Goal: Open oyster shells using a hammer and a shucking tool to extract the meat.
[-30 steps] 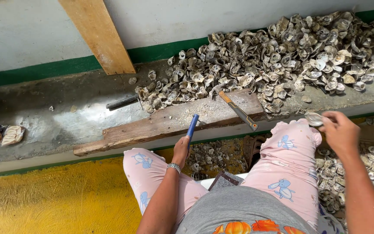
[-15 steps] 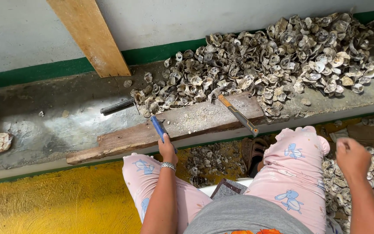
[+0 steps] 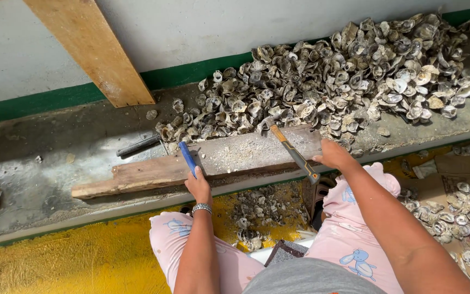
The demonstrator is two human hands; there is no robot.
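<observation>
The left hand (image 3: pixel 198 186) is closed around a blue-handled tool (image 3: pixel 187 157), and the tool points up and away from the person onto a worn plank (image 3: pixel 137 177) that lies along the concrete ledge (image 3: pixel 39 163). The right hand (image 3: pixel 333 155) rests at the far end of the same plank, fingers curled and low, touching or just beside the handle of a hammer (image 3: pixel 295 155) (I cannot tell if it really grips it). The hammer lies diagonal across the plank, its wooden end toward the shells (image 3: pixel 344 76). This big pile of grey oyster shells covers the ledge behind the plank, against the wall. More shells (image 3: pixel 463 212) lie on cardboard near the right knee, and some between the knees. A dark metal bar (image 3: pixel 138 146) lies on the ledge left of the pile
</observation>
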